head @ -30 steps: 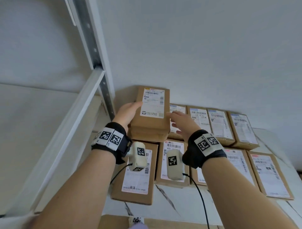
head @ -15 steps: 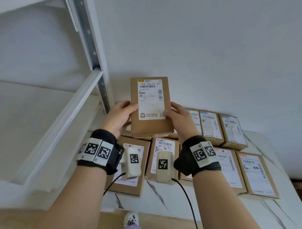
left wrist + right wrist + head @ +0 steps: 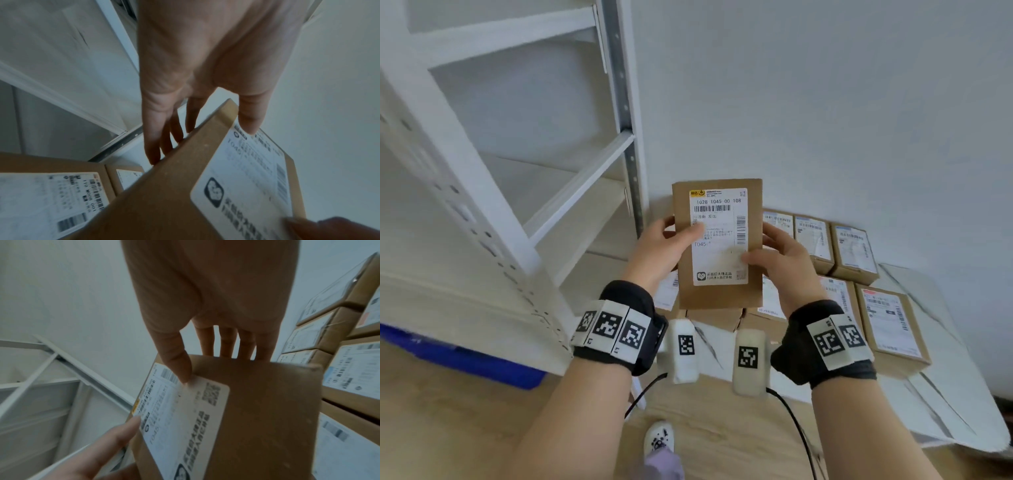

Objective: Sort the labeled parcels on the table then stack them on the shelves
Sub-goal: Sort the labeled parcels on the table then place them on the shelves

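Both hands grip one flat brown cardboard parcel with a white printed shipping label (image 3: 719, 240), held upright in the air in front of the person, above the table and just right of the shelf post. The left hand (image 3: 666, 246) has its thumb pressed on the label face and its fingers wrapped behind the left edge; the right hand (image 3: 782, 260) mirrors it, thumb on the label's lower right, fingers behind the right edge.

The step in hand looks like reading the label to decide where this parcel belongs. To do it well, I would keep both thumbs off the barcode and the printed number line, hold the face square to the eyes, and carry it flat and level to the white metal shelving unit (image 3: 571, 192) on the left, minding the upright post.

Below and to the right, more brown labelled parcels (image 3: 890, 325) lie in rows on the white marble-patterned table (image 3: 941, 387).

The head view alone shows the whole label, the shelves' tiers and a blue bin (image 3: 482, 363) under the lowest one. The left wrist view shows the fingers (image 3: 156, 146) behind the parcel, hidden from the head camera. The right wrist view shows the right thumb tip sitting on the label's edge, beside the square code.
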### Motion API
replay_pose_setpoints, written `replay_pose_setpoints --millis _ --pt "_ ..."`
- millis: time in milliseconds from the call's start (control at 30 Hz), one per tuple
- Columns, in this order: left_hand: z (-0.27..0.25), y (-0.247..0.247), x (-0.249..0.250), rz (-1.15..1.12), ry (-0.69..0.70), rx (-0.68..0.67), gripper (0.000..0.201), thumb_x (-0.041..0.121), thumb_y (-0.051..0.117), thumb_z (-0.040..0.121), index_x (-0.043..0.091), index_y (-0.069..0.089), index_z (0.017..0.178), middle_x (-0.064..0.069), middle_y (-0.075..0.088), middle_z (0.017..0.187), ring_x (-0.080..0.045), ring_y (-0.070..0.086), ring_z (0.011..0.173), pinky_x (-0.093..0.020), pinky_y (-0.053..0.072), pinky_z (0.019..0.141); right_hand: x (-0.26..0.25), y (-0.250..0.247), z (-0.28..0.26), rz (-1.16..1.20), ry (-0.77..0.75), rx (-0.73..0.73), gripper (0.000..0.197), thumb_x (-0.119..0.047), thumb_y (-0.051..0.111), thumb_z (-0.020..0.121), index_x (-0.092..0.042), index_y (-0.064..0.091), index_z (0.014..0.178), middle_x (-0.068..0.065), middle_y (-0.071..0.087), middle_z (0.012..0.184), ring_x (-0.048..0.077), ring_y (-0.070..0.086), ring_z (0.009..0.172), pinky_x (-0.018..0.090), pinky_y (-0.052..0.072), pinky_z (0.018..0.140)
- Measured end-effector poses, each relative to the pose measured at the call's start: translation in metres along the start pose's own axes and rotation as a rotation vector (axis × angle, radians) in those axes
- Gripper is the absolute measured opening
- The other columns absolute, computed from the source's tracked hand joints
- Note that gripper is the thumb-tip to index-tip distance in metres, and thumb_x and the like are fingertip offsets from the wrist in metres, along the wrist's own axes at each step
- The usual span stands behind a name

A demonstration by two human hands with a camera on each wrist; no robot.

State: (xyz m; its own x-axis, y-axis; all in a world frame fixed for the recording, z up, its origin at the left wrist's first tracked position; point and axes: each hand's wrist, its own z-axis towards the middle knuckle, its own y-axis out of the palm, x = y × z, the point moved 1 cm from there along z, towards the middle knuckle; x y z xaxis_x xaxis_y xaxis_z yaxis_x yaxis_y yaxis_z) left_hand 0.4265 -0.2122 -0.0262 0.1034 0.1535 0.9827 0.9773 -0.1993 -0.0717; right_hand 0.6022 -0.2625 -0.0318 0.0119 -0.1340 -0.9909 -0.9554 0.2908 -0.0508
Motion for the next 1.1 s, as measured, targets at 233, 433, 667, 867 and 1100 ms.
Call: replay_pose_setpoints --millis 233,433,667,867,1100 --pt "-0.089 -0.016 -0.023 -0.028 -0.015 0.100 0.038 0.045 0.071 0.078 0.029 0.057 0.110 0.006 0.069 0.108 -0.017 0.066 0.102 -0.042 0.050 0.093 0.014 0.007 -0.074 0.025 -0.047 -0.134 0.051 0.002 0.065 0.079 -0.020 0.059 0.125 -0.001 0.067 0.105 0.018 0.066 0.097 0.027 0.057 0.073" --pt "-0.151 -0.067 -0.033 0.025 -0.014 0.236 0.047 0.045 0.070 0.079 0.023 0.058 0.119 0.006 0.070 0.109 -0.014 0.067 0.101 -0.043 0.050 0.095 0.024 0.055 -0.107 0.062 -0.026 -0.265 0.056 -0.001 0.075 0.070 -0.019 0.060 0.122 0.008 0.067 0.110 0.024 0.066 0.102 0.040 0.053 0.090" --pt "-0.197 -0.150 -0.038 -0.038 -0.034 0.433 0.045 0.038 0.068 0.084 0.017 0.055 0.122 0.003 0.069 0.111 -0.017 0.066 0.102 -0.044 0.050 0.095 0.017 0.149 -0.132 0.043 -0.037 -0.424 0.051 -0.003 0.077 0.070 -0.022 0.058 0.114 0.006 0.065 0.112 0.022 0.064 0.103 0.042 0.052 0.092" --pt "-0.210 -0.237 -0.051 -0.004 -0.028 0.515 0.062 0.051 0.072 0.067 0.023 0.058 0.120 0.006 0.071 0.110 -0.016 0.067 0.102 -0.044 0.051 0.094 0.013 0.242 -0.142 0.001 -0.041 -0.482 0.052 -0.001 0.075 0.070 -0.018 0.057 0.116 0.004 0.066 0.108 0.020 0.065 0.100 0.033 0.053 0.083" --pt "-0.218 -0.382 -0.061 -0.016 0.016 0.611 0.044 0.032 0.070 0.084 0.017 0.055 0.123 0.005 0.066 0.114 -0.012 0.064 0.103 -0.029 0.051 0.083 -0.003 0.397 -0.157 -0.038 -0.053 -0.530 0.053 0.003 0.071 0.072 -0.015 0.057 0.120 0.004 0.067 0.109 0.015 0.065 0.095 0.024 0.049 0.072"
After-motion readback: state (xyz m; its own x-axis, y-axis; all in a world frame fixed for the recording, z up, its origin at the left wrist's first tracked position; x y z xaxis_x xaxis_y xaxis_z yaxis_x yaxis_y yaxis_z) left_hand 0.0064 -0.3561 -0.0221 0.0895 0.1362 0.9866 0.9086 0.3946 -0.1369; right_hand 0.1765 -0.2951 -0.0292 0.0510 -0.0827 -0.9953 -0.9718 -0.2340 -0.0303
